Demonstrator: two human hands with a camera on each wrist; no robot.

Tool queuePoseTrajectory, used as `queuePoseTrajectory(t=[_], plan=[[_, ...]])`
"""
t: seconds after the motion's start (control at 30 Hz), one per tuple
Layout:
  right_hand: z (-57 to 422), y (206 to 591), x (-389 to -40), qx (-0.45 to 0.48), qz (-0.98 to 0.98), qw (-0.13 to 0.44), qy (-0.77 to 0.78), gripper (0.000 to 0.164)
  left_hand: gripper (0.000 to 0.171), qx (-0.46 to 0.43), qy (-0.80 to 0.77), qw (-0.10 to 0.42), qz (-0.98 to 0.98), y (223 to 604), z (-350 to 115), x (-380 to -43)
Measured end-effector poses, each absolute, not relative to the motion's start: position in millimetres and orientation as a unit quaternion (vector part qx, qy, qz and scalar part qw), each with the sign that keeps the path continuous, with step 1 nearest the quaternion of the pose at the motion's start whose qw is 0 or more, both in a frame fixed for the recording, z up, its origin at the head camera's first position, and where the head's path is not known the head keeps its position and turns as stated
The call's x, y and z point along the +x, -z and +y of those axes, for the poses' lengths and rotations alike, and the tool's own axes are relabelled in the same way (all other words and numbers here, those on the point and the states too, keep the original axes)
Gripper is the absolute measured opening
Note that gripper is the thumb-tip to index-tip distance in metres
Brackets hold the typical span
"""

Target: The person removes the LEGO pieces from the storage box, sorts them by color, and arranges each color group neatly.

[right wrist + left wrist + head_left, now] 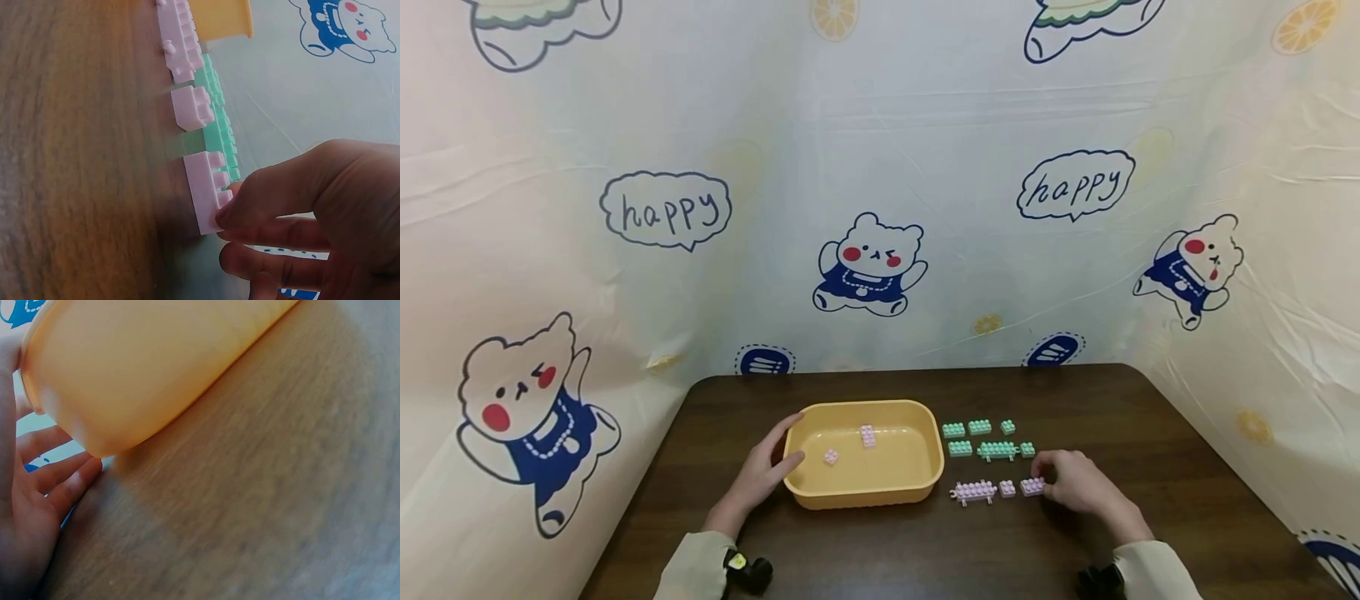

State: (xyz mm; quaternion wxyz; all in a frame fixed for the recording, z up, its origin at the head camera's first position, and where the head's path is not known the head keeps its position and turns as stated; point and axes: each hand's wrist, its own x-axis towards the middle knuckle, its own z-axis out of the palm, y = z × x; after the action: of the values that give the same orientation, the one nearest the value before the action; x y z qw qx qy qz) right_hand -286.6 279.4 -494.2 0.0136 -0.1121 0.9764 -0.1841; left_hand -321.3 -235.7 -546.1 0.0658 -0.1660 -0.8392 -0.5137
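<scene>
A yellow plastic tray [865, 497] sits on the table, holding two small pink building blocks, one block [868, 436] farther back and another block [831, 457] near its left side. My left hand [760, 477] grips the tray's left end, thumb over the rim and fingers along the outside. On the right, my right hand [1081, 483] pinches a pink building block [203, 194] between thumb and finger, at the right end of the pink row. Left of it are a small pink block [190, 107] and a longer pink piece with side pegs [974, 492].
Behind the pink row lie several green blocks, among them a long green piece with pegs [997, 450] and a small green block [1008, 427]. The dark wooden table [865, 558] meets a printed cloth [880, 125] at the back and sides.
</scene>
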Motion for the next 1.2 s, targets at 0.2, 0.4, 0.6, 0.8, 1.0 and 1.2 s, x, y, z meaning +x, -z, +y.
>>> queuePoseTrajectory(t=[0.2,0.4,0.6,0.8,1.0,1.2], plan=[[280,496,-284,-0.112,0.976,0.000,0.185,0.022,0.061,-0.158,0.509,0.062,-0.844,547,-235,-321],[279,497,-284,-0.102,0.976,0.004,0.190,0.022,0.060,-0.155,0.509,0.057,-0.845,545,-235,-321],[279,497,-282,-0.103,0.976,0.014,0.194,0.025,0.061,-0.157,0.507,0.059,-0.846,546,-236,-321],[285,489,-282,-0.130,0.970,0.022,0.206,0.028,0.060,-0.165,0.499,0.065,-0.848,547,-235,-321],[283,467,-290,-0.140,0.962,-0.009,0.235,0.028,0.061,-0.167,0.505,0.060,-0.845,532,-231,-313],[264,445,-305,-0.142,0.954,-0.027,0.263,0.022,0.061,-0.174,0.489,0.053,-0.853,511,-228,-301]])
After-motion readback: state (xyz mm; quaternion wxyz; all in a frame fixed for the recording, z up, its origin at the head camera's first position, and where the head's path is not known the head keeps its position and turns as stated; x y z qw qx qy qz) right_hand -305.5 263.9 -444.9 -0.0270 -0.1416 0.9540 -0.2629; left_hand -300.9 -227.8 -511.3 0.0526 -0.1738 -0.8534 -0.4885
